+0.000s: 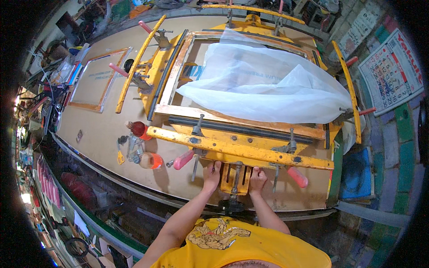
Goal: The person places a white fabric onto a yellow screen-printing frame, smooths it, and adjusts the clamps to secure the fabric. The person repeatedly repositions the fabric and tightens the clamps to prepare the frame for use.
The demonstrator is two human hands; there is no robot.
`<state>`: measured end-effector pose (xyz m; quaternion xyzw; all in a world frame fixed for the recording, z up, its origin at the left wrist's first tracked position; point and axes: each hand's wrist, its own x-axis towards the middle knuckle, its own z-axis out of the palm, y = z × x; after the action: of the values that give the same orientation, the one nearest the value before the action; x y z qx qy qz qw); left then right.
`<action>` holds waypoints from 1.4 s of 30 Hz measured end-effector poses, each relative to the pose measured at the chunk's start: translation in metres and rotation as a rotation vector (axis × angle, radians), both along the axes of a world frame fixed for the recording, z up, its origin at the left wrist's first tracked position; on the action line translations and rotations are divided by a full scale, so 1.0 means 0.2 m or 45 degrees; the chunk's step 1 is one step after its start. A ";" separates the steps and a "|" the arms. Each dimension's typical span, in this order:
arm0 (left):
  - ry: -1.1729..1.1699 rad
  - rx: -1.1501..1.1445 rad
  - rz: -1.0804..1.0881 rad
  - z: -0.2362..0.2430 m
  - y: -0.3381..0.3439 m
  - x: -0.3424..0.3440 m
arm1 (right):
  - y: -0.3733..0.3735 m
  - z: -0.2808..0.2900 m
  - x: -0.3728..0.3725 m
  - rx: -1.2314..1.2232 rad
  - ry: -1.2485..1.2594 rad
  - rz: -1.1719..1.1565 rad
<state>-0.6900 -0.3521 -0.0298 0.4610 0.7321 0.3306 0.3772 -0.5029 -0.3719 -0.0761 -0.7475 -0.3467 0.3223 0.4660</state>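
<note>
Head: near yellow bar [243, 148] crosswise

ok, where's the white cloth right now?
In the head view, the white cloth is at the upper middle, slightly right, draped over the wooden frame, beyond the near yellow bar.

A clamping rig [243, 137] extends from the middle of the table [96, 131] toward its right edge, around a frame [192, 113]; a sheet [263, 85] lies over that frame. A second frame [86, 106] lies beside the left edge. Two bottles [155, 161] sit left of the rig's front bar [268, 153], scissors [120, 157] to their left.
</note>
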 end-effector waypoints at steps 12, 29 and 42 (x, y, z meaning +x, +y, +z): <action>-0.025 0.316 0.033 -0.20 -0.01 0.02 | -0.02 0.01 0.01 -0.148 -0.163 0.082; -0.093 0.155 -0.162 0.04 -0.09 -0.06 | 0.06 0.10 0.05 0.038 0.005 0.060; -0.519 -0.125 -0.316 0.39 -0.56 -0.65 | -0.13 0.74 -0.20 0.185 0.165 0.240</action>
<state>-0.8201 -0.4632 0.0475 0.4524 0.5938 0.3318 0.5767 -0.5425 -0.3978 0.0711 -0.6535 -0.4068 0.3864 0.5079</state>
